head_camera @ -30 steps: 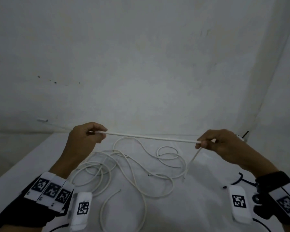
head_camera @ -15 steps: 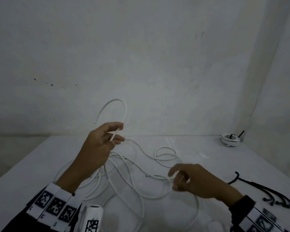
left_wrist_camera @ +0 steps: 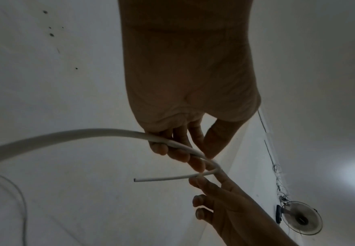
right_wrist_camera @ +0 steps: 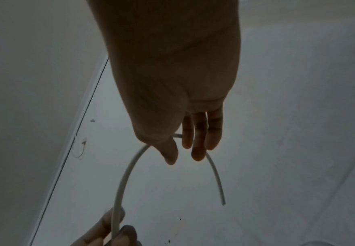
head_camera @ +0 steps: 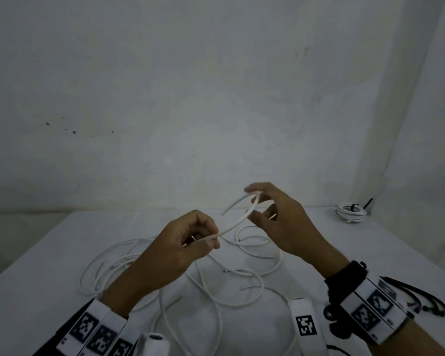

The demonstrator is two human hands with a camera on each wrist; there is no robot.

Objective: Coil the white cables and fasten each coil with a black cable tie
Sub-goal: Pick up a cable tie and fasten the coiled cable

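My left hand [head_camera: 213, 240] pinches a white cable [head_camera: 235, 223] between thumb and fingertips above the table. From there the cable rises to my right hand [head_camera: 257, 201], where it bends sharply back. Its short free end points left. The right hand's thumb and fingers hold that bend. In the left wrist view the cable [left_wrist_camera: 88, 133] runs through my left hand [left_wrist_camera: 201, 159] to the right hand [left_wrist_camera: 205, 186]. The right wrist view shows the cable [right_wrist_camera: 126, 171] arching under my right hand [right_wrist_camera: 182, 154] down to the left hand [right_wrist_camera: 117, 223]. Several loose white cables [head_camera: 253, 244] lie tangled below.
A coiled white cable [head_camera: 350, 213] bound with a black tie sits at the table's far right corner. Loose black cable ties [head_camera: 421, 299] lie at the right edge. The white table [head_camera: 36, 291] meets a wall behind. A fan [left_wrist_camera: 302, 218] stands off the table.
My right hand rose from low over the table and took the cable near its end. The left hand came down and to the right, still pinching the cable.
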